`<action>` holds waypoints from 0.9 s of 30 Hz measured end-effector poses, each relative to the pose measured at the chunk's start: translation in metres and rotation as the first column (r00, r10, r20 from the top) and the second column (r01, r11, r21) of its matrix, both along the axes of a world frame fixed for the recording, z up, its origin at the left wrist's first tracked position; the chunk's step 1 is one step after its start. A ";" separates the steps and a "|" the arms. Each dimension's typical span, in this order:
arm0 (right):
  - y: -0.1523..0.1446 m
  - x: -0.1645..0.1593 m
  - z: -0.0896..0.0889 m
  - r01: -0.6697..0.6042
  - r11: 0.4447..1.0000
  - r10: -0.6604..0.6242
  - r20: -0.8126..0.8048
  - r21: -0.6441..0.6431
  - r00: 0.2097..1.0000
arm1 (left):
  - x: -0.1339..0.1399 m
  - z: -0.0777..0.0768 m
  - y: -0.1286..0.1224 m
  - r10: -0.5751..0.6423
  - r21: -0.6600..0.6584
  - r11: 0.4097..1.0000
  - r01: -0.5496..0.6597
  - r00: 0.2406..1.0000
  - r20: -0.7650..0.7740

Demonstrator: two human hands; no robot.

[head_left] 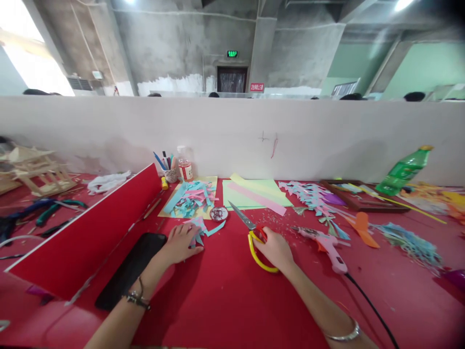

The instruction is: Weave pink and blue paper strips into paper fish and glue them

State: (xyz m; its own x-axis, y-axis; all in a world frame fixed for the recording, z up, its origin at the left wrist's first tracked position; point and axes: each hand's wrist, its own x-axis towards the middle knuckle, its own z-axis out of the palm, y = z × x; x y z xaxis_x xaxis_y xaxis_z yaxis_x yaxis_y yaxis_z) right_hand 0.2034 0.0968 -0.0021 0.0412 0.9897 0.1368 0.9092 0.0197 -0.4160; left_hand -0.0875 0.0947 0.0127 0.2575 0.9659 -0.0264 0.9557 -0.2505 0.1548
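My right hand (276, 249) grips a pair of scissors (242, 215) by its yellow and red handles, the blades pointing up and left over the red tabletop. My left hand (181, 244) lies palm down with its fingers stretched out, touching a few pink and blue paper scraps (198, 224). Beyond it, a heap of cut blue and pink strips (191, 198) rests on a pale yellow sheet. A small round badge-like disc (218, 214) sits between that heap and the blades. Green paper sheets (271, 190) with a pink strip across them lie past the scissors.
A black phone (132, 269) lies by my left forearm, beside a low red divider (105, 228). On the right are a pink glue gun (327, 245) with a black cord, strung paper garlands (308, 196) and a tilted green bottle (405, 169). A white partition (225, 135) stands behind.
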 end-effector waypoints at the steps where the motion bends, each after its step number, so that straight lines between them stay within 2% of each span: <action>1: -0.001 -0.001 0.000 -0.002 1.000 0.002 0.025 -0.003 1.000 | 0.005 0.001 0.001 -0.009 0.054 0.999 0.009 1.000 -0.008; 4: -0.002 -0.003 0.000 -0.010 1.000 0.010 0.071 -0.003 0.997 | 0.023 0.006 0.010 -0.064 0.155 0.986 0.067 0.998 -0.023; 9: -0.003 -0.002 0.002 -0.028 1.000 0.028 0.061 0.003 0.998 | 0.041 0.004 0.030 -0.084 0.172 0.982 0.083 0.996 -0.003; 14: -0.003 -0.002 0.003 -0.042 0.999 0.043 0.050 -0.008 0.998 | 0.042 -0.002 0.033 -0.095 0.190 0.979 0.076 0.991 0.092; 16: -0.003 -0.001 0.002 -0.041 0.999 0.041 0.044 -0.012 0.998 | 0.040 0.003 0.036 -0.108 0.209 0.975 0.075 0.983 0.149; 18: -0.002 0.000 0.000 -0.043 0.999 0.043 0.028 -0.013 0.999 | 0.034 0.014 0.046 -0.107 0.242 0.969 0.053 0.971 0.215; 20: -0.001 0.001 -0.001 -0.037 0.999 0.037 0.005 -0.018 0.999 | 0.023 0.029 0.064 -0.066 0.288 0.957 -0.020 0.956 0.285; 23: 0.001 0.001 -0.001 -0.021 0.999 0.021 -0.026 -0.033 0.999 | 0.001 0.048 0.100 0.069 0.356 0.909 -0.218 0.919 0.387; 25: 0.001 0.001 0.000 -0.012 0.999 0.010 -0.040 -0.042 0.999 | -0.013 0.053 0.123 0.168 0.357 0.867 -0.346 0.880 0.445; 27: 0.001 0.001 0.001 -0.005 0.999 0.002 -0.056 -0.045 0.998 | -0.023 0.052 0.141 0.243 0.342 0.833 -0.434 0.844 0.479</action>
State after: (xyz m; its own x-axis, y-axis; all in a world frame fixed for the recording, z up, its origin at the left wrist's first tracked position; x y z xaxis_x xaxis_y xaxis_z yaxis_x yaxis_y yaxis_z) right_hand 0.2046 0.0978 -0.0014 0.0438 0.9950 0.0899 0.8845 0.0033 -0.4666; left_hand -0.1104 0.2360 0.0651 -0.1936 0.8805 0.4327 0.8661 -0.0537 0.4969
